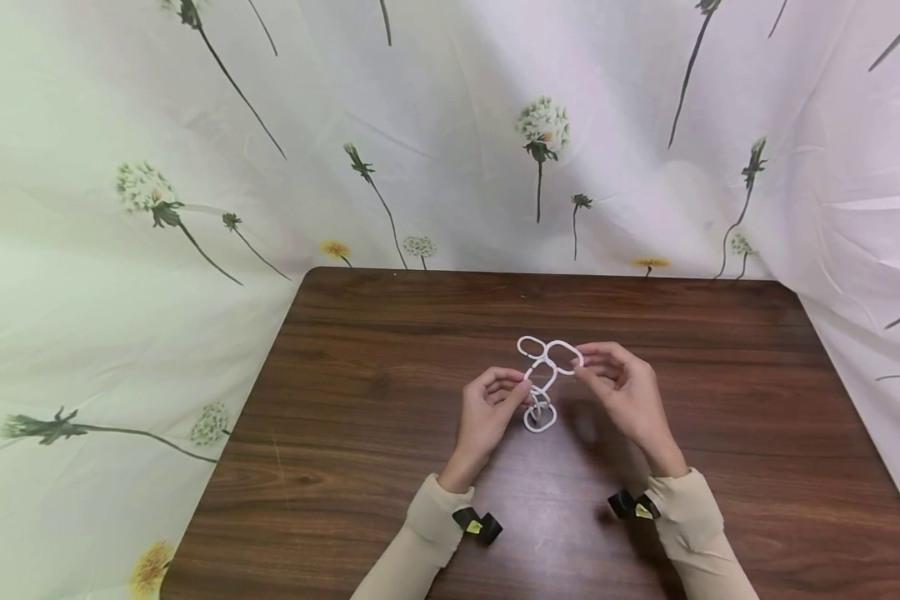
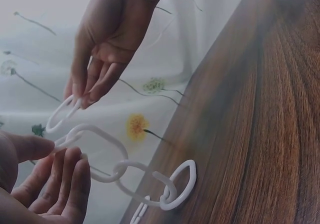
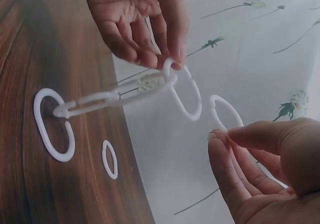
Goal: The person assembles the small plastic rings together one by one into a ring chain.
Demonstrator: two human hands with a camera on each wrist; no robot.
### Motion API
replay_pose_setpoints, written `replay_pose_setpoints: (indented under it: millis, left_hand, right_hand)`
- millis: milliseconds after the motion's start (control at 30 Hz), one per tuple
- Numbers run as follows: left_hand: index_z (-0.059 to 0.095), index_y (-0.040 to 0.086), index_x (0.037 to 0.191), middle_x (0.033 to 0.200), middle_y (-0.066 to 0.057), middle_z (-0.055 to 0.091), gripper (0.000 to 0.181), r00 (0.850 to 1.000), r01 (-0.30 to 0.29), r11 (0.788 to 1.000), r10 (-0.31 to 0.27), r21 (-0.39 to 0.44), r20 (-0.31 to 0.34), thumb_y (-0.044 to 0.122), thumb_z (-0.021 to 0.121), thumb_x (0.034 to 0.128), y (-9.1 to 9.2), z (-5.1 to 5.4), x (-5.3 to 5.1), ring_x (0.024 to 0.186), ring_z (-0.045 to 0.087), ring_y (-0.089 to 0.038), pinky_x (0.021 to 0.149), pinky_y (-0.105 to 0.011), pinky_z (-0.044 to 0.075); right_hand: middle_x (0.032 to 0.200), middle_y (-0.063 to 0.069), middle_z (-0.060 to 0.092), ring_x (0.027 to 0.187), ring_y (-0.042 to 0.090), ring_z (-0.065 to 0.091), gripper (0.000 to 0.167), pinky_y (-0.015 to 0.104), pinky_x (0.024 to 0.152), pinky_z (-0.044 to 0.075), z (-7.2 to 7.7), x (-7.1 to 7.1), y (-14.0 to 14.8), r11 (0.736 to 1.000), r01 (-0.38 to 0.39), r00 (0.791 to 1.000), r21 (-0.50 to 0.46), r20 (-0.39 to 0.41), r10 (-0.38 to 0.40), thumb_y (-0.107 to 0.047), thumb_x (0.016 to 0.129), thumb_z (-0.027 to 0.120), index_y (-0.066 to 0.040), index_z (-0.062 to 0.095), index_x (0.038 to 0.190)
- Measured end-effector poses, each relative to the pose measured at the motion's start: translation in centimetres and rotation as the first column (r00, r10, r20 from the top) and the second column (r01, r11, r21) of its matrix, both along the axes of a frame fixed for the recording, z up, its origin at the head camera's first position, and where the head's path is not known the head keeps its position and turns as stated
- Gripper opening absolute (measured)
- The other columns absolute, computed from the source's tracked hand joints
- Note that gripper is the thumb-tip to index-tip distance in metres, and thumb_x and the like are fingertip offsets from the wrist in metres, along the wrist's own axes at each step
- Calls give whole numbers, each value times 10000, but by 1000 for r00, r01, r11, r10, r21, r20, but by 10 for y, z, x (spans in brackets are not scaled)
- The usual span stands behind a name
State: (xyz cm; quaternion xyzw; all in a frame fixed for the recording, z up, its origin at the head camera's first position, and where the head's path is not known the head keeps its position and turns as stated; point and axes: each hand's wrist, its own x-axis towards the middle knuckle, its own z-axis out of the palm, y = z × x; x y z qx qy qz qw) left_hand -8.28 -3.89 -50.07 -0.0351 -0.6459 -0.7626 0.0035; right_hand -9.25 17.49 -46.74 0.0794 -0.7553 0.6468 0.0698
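My left hand point(image 1: 489, 408) pinches a white oval plastic chain link point(image 3: 197, 101) between thumb and fingertips. More links hang joined from it as a short chain point(image 2: 146, 176), whose lower end is by the tabletop. My right hand point(image 1: 630, 396) pinches a single white link point(image 1: 579, 360) by its edge; its near part is covered by the fingers. In the right wrist view this single link stands apart from the chain, a small space between them. Several links show a narrow gap in their loop. A loose link point(image 3: 110, 160) lies on the table beyond the hands.
The dark wood-grain table point(image 1: 345, 433) has rounded far corners. A white cloth point(image 1: 457, 125) printed with dandelions hangs behind and beside it. Black wrist cameras point(image 1: 480, 525) sit on both sleeved wrists, just above the tabletop.
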Motion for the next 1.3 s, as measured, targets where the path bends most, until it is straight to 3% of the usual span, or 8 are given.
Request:
replay_pose_setpoints:
  millis: [100,333,400,633,733,967,1300]
  left_hand:
    - [670,-125,1073,973,-393,699,182,1000,8,1000,-8,-15,9,-10,727,944,1,1,1,751,758,-226,812,-525,640]
    - [667,-123,1081,988,-382,700,187,1000,22,999,-21,-32,18,-1,723,950,1,2,1,735,733,-97,827,-525,636]
    - [666,-127,1081,990,-381,700,192,1000,19,999,-18,-32,15,-1,726,949,1,3,1,740,735,-109,825,-513,639]
    - [675,-118,1081,990,-362,709,193,1000,18,999,-17,-48,13,9,733,948,2,3,0,774,748,-254,813,-502,642]
    - [678,-114,1076,981,-354,713,189,1000,15,998,-15,-55,15,11,736,947,3,2,0,776,749,-278,808,-501,642]
    - [681,-113,1079,970,-353,715,186,1000,22,999,-22,-47,11,9,733,949,3,1,0,728,717,-108,799,-492,647]
    - [665,-130,1081,985,-373,702,198,999,30,999,-30,-29,25,5,728,951,4,1,0,768,758,-212,791,-435,660]
  right_hand:
    - [951,-161,740,894,28,728,277,180,786,623,-1,0,-4,1000,-11,1000,-16,5,11,10,929,751,69,683,1191]
    - [967,-148,738,891,39,736,274,195,790,628,-2,2,-9,999,-31,999,-21,-8,31,29,929,744,75,681,1191]
    - [981,-91,752,898,56,741,272,197,791,629,-2,1,-11,999,-31,999,-20,-11,31,18,929,749,69,686,1189]
    - [1052,295,731,898,31,731,288,187,791,625,0,1,-15,999,-38,999,-9,-17,38,28,910,766,62,689,1185]
    - [1051,312,726,881,-11,719,292,172,779,620,0,1,-17,1000,-29,1000,0,-12,29,38,902,770,59,691,1182]
    - [1066,289,742,849,-37,720,248,154,751,614,-3,0,-20,999,6,1000,32,-21,-6,22,888,793,49,722,1125]
    - [971,290,728,811,50,738,225,161,740,618,-3,1,-24,999,42,999,8,-10,-42,22,880,801,63,712,1083]
